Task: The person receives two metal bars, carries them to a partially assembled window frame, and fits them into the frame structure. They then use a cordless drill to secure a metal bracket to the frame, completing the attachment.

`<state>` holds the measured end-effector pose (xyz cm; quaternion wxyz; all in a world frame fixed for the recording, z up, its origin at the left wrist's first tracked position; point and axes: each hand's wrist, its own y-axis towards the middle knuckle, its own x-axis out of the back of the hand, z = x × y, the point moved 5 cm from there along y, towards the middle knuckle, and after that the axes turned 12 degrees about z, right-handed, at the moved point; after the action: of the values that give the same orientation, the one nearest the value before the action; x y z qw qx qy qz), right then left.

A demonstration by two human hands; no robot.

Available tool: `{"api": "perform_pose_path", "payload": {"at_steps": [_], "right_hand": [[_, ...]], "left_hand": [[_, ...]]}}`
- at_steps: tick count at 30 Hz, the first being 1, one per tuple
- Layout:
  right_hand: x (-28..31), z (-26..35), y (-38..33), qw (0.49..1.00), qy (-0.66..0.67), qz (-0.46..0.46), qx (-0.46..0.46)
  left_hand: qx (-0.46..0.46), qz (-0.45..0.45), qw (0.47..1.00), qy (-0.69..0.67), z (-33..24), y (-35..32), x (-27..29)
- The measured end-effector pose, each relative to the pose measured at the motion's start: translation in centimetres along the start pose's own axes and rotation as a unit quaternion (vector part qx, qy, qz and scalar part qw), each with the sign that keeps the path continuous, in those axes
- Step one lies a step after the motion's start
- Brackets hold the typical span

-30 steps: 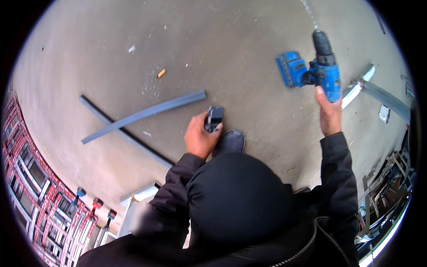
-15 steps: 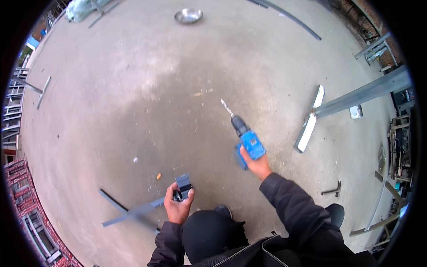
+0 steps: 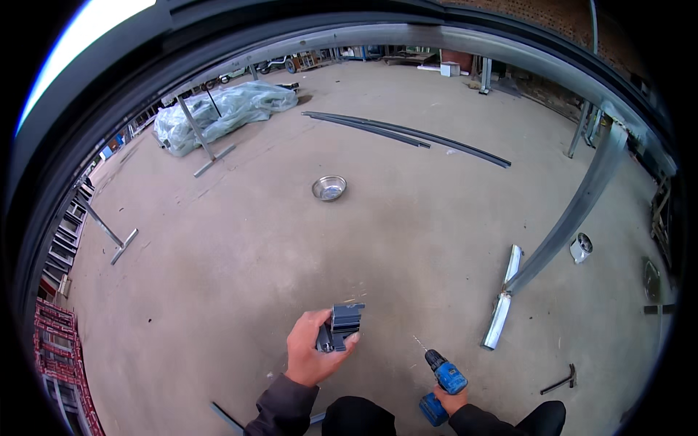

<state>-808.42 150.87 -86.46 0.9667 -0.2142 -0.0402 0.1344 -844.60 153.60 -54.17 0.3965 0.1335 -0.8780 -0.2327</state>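
Observation:
My left hand (image 3: 308,350) grips short dark grey metal profile pieces (image 3: 345,327), with slotted ends facing away from me. Their exact number is hard to make out, as the fingers cover part of them. Lower and to the right, my right hand (image 3: 452,400) is wrapped round the handle of a blue and black cordless drill (image 3: 448,376). A long twist bit (image 3: 419,342) in its chuck points forward and to the left, apart from the profile pieces and touching nothing.
A steel stand (image 3: 574,214) rises at the right. Nearby on the concrete floor lie a hammer (image 3: 560,380) and a white can (image 3: 581,248). Farther off are a metal bowl (image 3: 329,188), long dark profiles (image 3: 414,136) and a plastic-wrapped heap (image 3: 225,112). A long frame arches across the top.
The view has tilted up, bringing the arching frame and far floor into sight. My left hand has raised the profile pieces; the drill sits lower, nearer my body.

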Motion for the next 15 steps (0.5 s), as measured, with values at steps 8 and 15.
{"api": "perform_pose_path", "payload": {"at_steps": [8, 15], "right_hand": [[3.1, 5.2, -1.6, 0.997, 0.066, -0.042, 0.008], [3.7, 15.5, -2.2, 0.987, 0.092, -0.092, 0.092]], "left_hand": [[-0.26, -0.003, 0.963, 0.069, -10.8, 11.6, 4.4], [-0.412, -0.099, 0.899, 0.107, -20.0, 20.6, 8.9]]}}
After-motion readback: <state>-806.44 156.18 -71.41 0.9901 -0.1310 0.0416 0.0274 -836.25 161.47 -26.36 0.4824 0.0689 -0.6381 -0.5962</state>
